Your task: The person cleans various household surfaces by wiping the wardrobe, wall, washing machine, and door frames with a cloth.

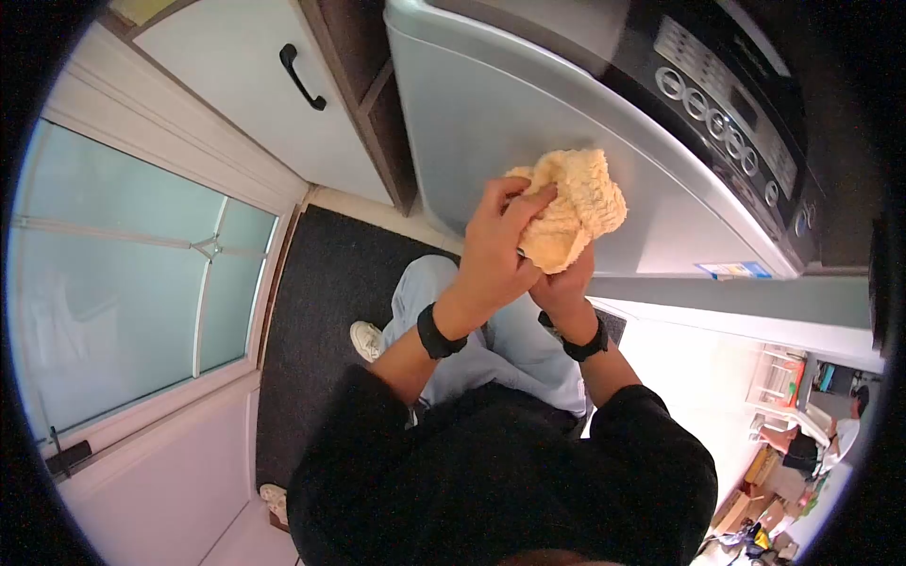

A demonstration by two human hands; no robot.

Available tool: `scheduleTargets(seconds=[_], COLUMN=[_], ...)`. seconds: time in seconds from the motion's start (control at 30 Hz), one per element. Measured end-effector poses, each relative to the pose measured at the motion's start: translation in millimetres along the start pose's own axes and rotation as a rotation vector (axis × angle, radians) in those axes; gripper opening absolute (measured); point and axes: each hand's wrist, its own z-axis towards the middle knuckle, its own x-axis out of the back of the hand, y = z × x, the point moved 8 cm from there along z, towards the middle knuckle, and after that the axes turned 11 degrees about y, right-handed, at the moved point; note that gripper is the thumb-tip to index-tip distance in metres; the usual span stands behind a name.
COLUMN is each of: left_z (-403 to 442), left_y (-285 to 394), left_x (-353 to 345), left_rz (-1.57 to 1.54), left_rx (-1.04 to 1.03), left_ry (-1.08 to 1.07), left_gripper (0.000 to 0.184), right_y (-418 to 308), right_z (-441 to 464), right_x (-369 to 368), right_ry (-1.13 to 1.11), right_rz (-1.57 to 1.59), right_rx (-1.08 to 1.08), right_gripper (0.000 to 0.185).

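Observation:
A crumpled pale yellow cloth (580, 203) is held between both hands in front of the grey side of a washing machine (491, 113). My left hand (500, 236) grips the cloth from its left side, with the fingers curled onto it. Below the cloth is my right hand (566, 283), its fingers mostly hidden under the fabric; it seems to hold the lower edge. Each wrist wears a black band.
The machine's control panel (727, 123) is at the upper right. A white cabinet door (264, 94) with a black handle stands upper left, beside a glazed door (123, 283). A dark mat (311, 311) covers the floor. Another person (812, 448) and boxes are at far right.

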Motion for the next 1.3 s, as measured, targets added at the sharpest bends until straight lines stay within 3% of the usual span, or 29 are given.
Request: scheduleTargets(seconds=[0.1,0.13,0.23,0.33,0.43,0.53,0.63,0.8,0.9,0.93,1.13,1.3], left_z=[-25.9,-35.5,-62.9,-69.9,-50.7,-32.4,-28.4,-52.5,-82.5,-89.2,-111.9,-94.9], left_y=[-12.3,-22.4,-64.5,-63.6,-18.4,37.6,64.1,91.2,62.5,56.2,33.5,49.7], left_x=[-21.3,-25.6,-29.7,-23.1,-20.8,-39.9,-80.8,-151.2,-184.3,-189.0,-164.4,-125.0], left_rz=[-0.022,-0.030,-0.124,-0.269,-0.153,-0.123,-0.066,-0.156,-0.143,-0.115,-0.094,-0.074], left_rx=[0.091,0.111,0.320,0.410,0.185,0.041,-0.074,-0.054,0.120,0.089,0.166,0.120], left_ry=[-0.040,-0.021,0.037,0.157,0.165,0.135,0.041,-0.110,-0.273,-0.282,-0.157,0.047], left_gripper=[0.044,0.034,0.023,0.016,0.016,0.020,0.023,0.025,0.023,0.024,0.024,0.026], right_y=[20.0,15.7,21.3,5.7,-5.2,-20.0,-6.9,42.5,71.0,80.7,76.0,31.6], right_z=[-14.6,-13.5,-26.5,-16.5,-2.2,23.8,24.1,-6.0,-35.5,-45.9,-57.8,-15.4], right_x=[19.2,20.6,7.5,7.7,26.9,69.5,114.5,177.3,188.5,186.0,159.2,146.2], right_ry=[0.075,0.072,-0.085,-0.079,-0.054,0.131,0.238,0.389,0.392,0.382,0.178,0.100], right_rz=[0.096,0.054,-0.027,0.066,0.137,0.158,0.044,-0.019,-0.025,-0.035,-0.037,0.042], right_rx=[-0.296,-0.204,-0.213,-0.153,-0.097,-0.014,-0.090,-0.219,-0.336,-0.356,-0.314,-0.137], right_gripper=[0.042,0.038,0.037,0.044,0.042,0.041,0.037,0.031,0.028,0.028,0.042,0.044])
